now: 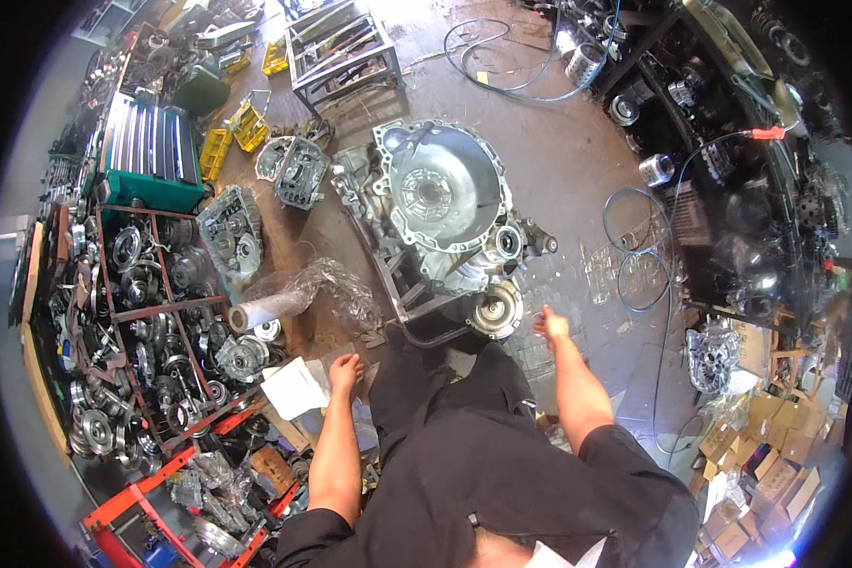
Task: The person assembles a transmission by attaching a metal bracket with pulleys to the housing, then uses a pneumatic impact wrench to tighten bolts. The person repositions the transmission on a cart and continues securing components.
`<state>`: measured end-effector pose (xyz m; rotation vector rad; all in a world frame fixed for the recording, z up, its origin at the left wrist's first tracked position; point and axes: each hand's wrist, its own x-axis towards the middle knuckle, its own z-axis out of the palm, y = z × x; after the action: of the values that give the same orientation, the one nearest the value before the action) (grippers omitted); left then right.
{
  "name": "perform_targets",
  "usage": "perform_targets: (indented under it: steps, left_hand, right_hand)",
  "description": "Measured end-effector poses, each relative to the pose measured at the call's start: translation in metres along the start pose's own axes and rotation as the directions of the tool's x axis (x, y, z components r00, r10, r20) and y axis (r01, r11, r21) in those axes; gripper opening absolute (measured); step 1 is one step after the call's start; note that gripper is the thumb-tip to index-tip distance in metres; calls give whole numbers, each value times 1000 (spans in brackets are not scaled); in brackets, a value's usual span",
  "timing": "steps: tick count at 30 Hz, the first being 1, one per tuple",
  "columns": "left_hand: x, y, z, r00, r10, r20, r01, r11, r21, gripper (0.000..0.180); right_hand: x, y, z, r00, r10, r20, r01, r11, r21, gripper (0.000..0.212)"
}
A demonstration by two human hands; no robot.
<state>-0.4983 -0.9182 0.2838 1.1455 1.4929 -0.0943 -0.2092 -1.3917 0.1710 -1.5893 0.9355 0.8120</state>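
In front of me a large metal gearbox housing (445, 185) lies on a low metal frame stand (388, 275), its wide round opening facing up. A round metal cover-like part (496, 310) sits at its near end, close to my legs. My right hand (551, 325) hovers just right of this round part, apart from it, fingers partly spread and nothing seen in them. My left hand (346, 372) hangs left of my knees with its fingers curled in and nothing visible in it. A white sheet of paper (293, 389) is nearest to it.
Crumpled clear plastic film (336, 293) with its roll lies left of the stand. Metal racks full of gears (175, 322) line the left side. Opened castings (301, 170) rest on the floor beyond. A blue hose (625, 251) loops across the right floor; cardboard boxes (772, 454) pile lower right.
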Motion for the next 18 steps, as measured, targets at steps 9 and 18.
perform_targets:
  steps: [9,18]
  left_hand:
    - [51,60,23,999,-20,-45,18,999,-43,42]
    - [276,117,169,983,-121,138,131,989,-69,39]
  right_hand:
    - [101,-99,-19,968,-223,-113,177,930,-321,57]
    - [110,-146,57,944,-171,-282,97,961,-259,72]
